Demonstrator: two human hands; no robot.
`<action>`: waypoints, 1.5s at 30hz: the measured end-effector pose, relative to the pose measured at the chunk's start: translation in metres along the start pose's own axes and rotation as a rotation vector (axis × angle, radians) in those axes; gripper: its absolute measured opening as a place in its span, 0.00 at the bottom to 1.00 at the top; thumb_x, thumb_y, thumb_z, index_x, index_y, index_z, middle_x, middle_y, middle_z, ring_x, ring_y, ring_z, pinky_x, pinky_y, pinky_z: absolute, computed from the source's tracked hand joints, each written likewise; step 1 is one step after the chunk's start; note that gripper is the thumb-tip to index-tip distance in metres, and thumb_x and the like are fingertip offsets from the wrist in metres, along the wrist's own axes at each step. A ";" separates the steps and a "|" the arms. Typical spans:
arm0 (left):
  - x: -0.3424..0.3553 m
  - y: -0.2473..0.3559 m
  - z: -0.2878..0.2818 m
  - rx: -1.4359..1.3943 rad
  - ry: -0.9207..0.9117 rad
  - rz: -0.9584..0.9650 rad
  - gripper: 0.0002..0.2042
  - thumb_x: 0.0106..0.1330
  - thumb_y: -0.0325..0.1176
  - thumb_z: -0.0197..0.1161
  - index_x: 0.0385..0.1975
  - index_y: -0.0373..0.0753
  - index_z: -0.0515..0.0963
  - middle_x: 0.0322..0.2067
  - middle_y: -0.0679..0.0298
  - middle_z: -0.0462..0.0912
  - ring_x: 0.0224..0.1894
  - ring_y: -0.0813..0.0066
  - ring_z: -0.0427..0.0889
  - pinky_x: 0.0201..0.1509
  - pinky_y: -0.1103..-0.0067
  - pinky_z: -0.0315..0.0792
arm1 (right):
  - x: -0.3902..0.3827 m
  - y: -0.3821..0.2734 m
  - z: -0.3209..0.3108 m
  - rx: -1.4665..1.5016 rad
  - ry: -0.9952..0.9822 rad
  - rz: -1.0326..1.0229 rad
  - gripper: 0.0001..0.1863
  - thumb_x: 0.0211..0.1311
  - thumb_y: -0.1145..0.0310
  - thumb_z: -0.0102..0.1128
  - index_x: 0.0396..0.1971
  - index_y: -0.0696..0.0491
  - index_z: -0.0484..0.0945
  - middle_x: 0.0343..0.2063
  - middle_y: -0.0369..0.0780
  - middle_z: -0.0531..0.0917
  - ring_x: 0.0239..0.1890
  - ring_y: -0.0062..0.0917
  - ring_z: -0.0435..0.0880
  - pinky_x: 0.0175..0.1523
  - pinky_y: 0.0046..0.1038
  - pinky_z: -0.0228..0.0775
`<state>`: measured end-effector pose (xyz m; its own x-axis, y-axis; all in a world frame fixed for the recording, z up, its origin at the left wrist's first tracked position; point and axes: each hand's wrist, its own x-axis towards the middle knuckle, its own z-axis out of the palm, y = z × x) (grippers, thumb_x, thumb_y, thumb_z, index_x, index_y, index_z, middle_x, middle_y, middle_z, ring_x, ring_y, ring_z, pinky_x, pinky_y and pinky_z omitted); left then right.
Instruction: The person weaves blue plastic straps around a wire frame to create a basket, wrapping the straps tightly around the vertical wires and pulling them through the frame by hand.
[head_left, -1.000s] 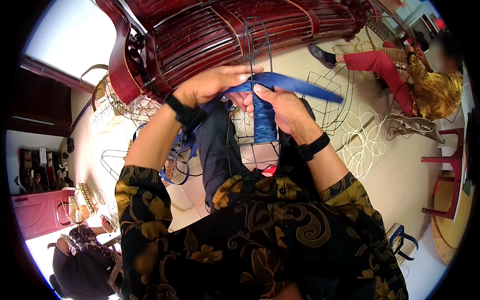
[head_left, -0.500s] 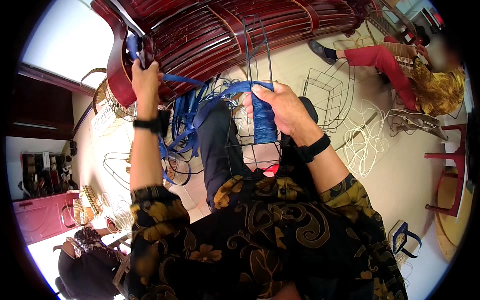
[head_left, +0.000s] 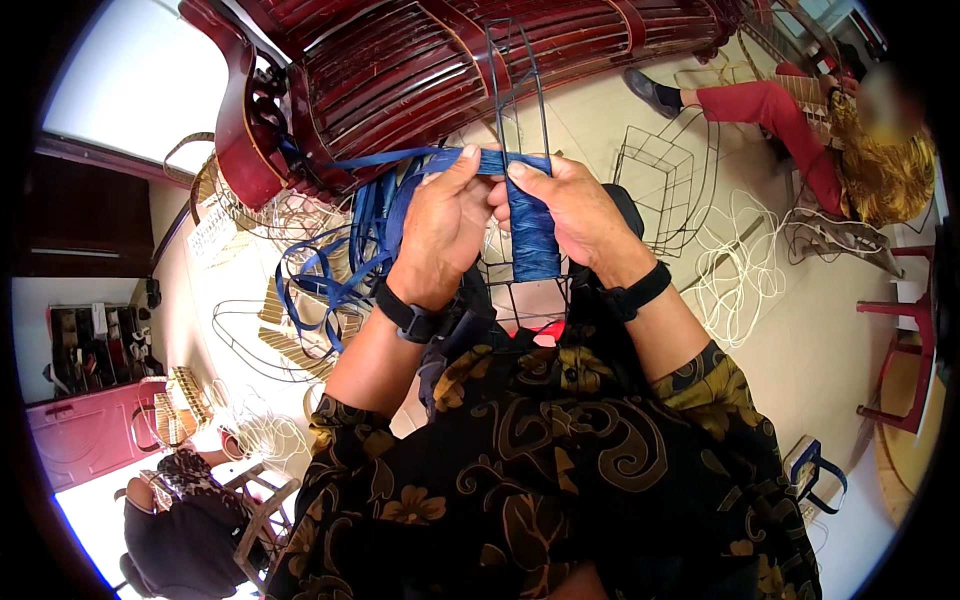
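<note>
In front of my lap stands a black wire basket frame [head_left: 540, 92] with long upright wires. A flat blue strap is wound in close turns round its middle, making a blue wrapped band [head_left: 534, 240]. My right hand [head_left: 582, 212] grips the top of this band, thumb pressed on the newest turns. Beside it on the left, my left hand [head_left: 440, 232] pinches the running blue strap [head_left: 385, 160] between thumb and fingers. That strap stretches left toward the wooden bench. Loose loops of blue strap [head_left: 370, 225] hang beyond my left wrist.
A dark red slatted wooden bench [head_left: 400, 75] stands ahead. On the floor to the right lie another wire frame [head_left: 655, 185] and tangled white cord [head_left: 745, 270]. One person in red trousers [head_left: 765, 125] sits far right; another in dark clothes [head_left: 185, 525] is lower left.
My left hand has come from the bench's armrest at the upper left to the frame, beside my right hand. My right hand keeps its hold on the band.
</note>
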<state>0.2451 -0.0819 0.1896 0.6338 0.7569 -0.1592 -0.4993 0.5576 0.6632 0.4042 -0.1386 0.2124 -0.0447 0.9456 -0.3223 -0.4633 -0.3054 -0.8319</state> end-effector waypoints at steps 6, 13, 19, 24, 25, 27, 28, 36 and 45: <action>-0.011 -0.004 0.019 0.058 0.238 0.122 0.16 0.74 0.41 0.54 0.44 0.31 0.77 0.34 0.56 0.81 0.30 0.69 0.78 0.35 0.75 0.73 | -0.004 0.009 -0.011 -0.006 -0.110 -0.003 0.13 0.66 0.75 0.58 0.48 0.62 0.77 0.39 0.41 0.84 0.39 0.23 0.84 0.47 0.27 0.80; -0.011 -0.005 0.021 0.088 0.318 0.215 0.15 0.73 0.37 0.56 0.37 0.27 0.78 0.30 0.55 0.82 0.29 0.70 0.79 0.35 0.76 0.73 | -0.005 0.008 -0.006 -0.005 -0.113 -0.011 0.14 0.66 0.74 0.59 0.49 0.61 0.77 0.41 0.42 0.84 0.41 0.24 0.84 0.49 0.28 0.79; -0.003 -0.005 0.020 0.183 0.446 0.306 0.10 0.70 0.32 0.60 0.34 0.29 0.80 0.29 0.59 0.83 0.28 0.72 0.79 0.37 0.76 0.73 | 0.000 0.004 -0.007 -0.081 -0.042 0.019 0.12 0.66 0.70 0.59 0.46 0.59 0.78 0.35 0.42 0.85 0.30 0.22 0.84 0.33 0.26 0.81; 0.000 -0.006 0.010 0.152 0.462 0.312 0.10 0.69 0.32 0.61 0.32 0.30 0.80 0.28 0.60 0.83 0.29 0.73 0.79 0.39 0.77 0.73 | -0.002 -0.001 -0.003 -0.149 -0.021 0.046 0.15 0.67 0.71 0.60 0.49 0.62 0.76 0.39 0.43 0.85 0.39 0.25 0.85 0.46 0.27 0.80; -0.002 -0.005 0.009 0.138 0.455 0.285 0.10 0.69 0.32 0.61 0.32 0.30 0.81 0.28 0.60 0.83 0.29 0.73 0.79 0.39 0.77 0.72 | -0.002 0.000 -0.002 -0.157 -0.009 0.049 0.15 0.66 0.71 0.60 0.49 0.62 0.77 0.39 0.43 0.85 0.39 0.25 0.85 0.46 0.27 0.80; -0.004 -0.002 0.010 0.112 0.440 0.231 0.10 0.69 0.31 0.60 0.31 0.30 0.81 0.28 0.59 0.83 0.29 0.73 0.78 0.40 0.77 0.72 | 0.000 0.005 -0.002 -0.114 -0.027 0.027 0.13 0.67 0.71 0.58 0.47 0.61 0.77 0.34 0.42 0.85 0.30 0.24 0.85 0.35 0.27 0.81; -0.004 -0.002 0.008 0.086 0.438 0.230 0.10 0.69 0.31 0.60 0.31 0.30 0.81 0.28 0.59 0.83 0.29 0.73 0.78 0.39 0.77 0.72 | 0.001 0.006 -0.002 -0.094 -0.041 0.016 0.12 0.67 0.71 0.57 0.45 0.61 0.77 0.32 0.42 0.85 0.26 0.24 0.84 0.30 0.27 0.82; -0.005 -0.002 0.009 0.083 0.466 0.282 0.12 0.69 0.32 0.61 0.29 0.28 0.81 0.26 0.58 0.83 0.28 0.74 0.79 0.39 0.77 0.71 | 0.007 -0.008 -0.013 -0.285 0.018 -0.102 0.13 0.68 0.64 0.60 0.38 0.60 0.81 0.27 0.33 0.82 0.28 0.14 0.79 0.36 0.17 0.72; -0.008 -0.003 0.012 0.130 0.458 0.299 0.11 0.69 0.31 0.60 0.29 0.28 0.81 0.27 0.58 0.84 0.29 0.72 0.81 0.42 0.75 0.75 | 0.004 -0.004 -0.024 -0.601 0.058 -0.270 0.16 0.67 0.61 0.61 0.30 0.60 0.81 0.21 0.33 0.80 0.24 0.13 0.76 0.31 0.18 0.71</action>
<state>0.2485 -0.0934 0.1975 0.1405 0.9624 -0.2323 -0.5225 0.2714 0.8083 0.4272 -0.1363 0.2038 0.0594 0.9953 -0.0763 0.1240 -0.0832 -0.9888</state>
